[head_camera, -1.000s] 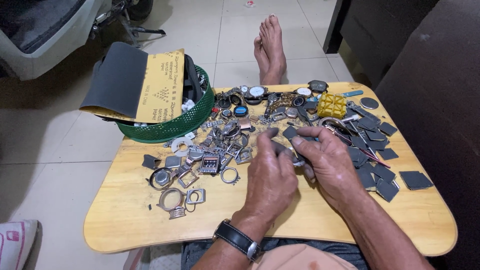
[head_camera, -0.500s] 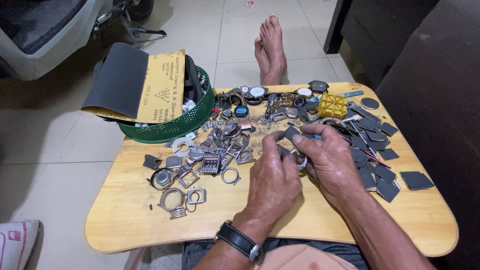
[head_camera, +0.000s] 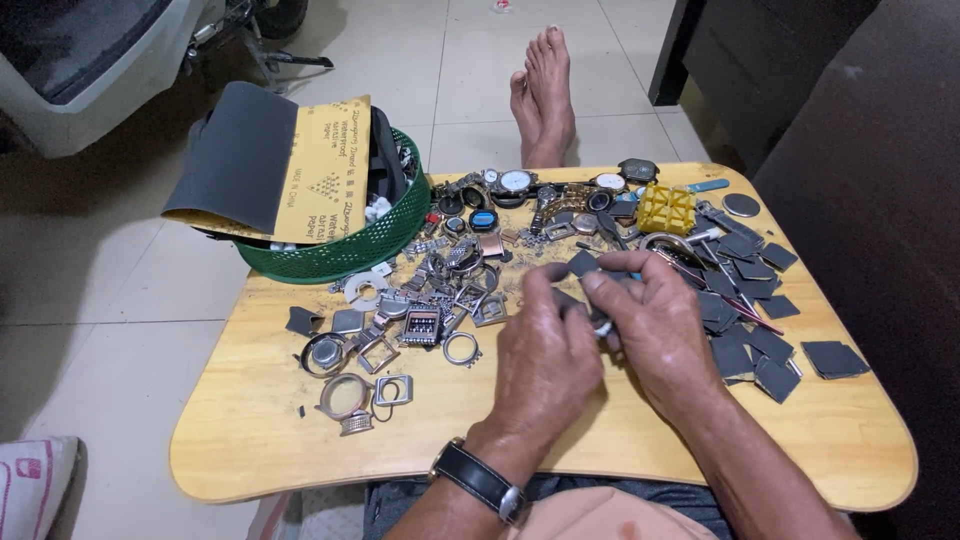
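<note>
Carefully, you are pinching a small metal part between both hands just right of the watch-case pile, and it risks slipping into those loose cases

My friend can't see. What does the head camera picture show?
Two hands, the left hand and right hand, pinch a small dark square piece over a light wooden lap table strewn with metal watch cases, beside a round green plastic basket.
</note>
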